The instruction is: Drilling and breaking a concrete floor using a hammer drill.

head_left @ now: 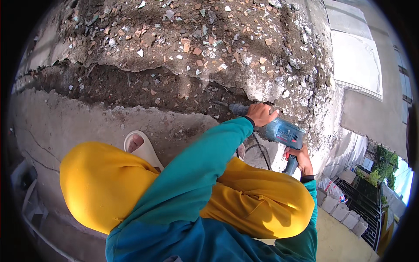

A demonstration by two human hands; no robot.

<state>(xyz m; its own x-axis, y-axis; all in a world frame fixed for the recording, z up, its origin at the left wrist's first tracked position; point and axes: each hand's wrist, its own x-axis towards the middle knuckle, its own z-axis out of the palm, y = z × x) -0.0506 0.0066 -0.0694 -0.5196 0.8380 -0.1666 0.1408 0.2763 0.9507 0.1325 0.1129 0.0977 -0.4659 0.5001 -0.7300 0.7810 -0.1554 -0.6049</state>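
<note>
Reaching right, the left hand curls its fingers over the drill. Nearer, the right hand wraps its handle.

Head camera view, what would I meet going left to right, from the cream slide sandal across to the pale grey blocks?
Cream slide sandal → drill bit → left hand → right hand → pale grey blocks.

Place: outdoor construction spot
Ground: broken concrete, cut by an earth trench from left to mid-frame
Top: strewn rubble
Right of centre: power drill
Lower right: grey blocks, dark railing
Right edge: greenery, sky
</note>
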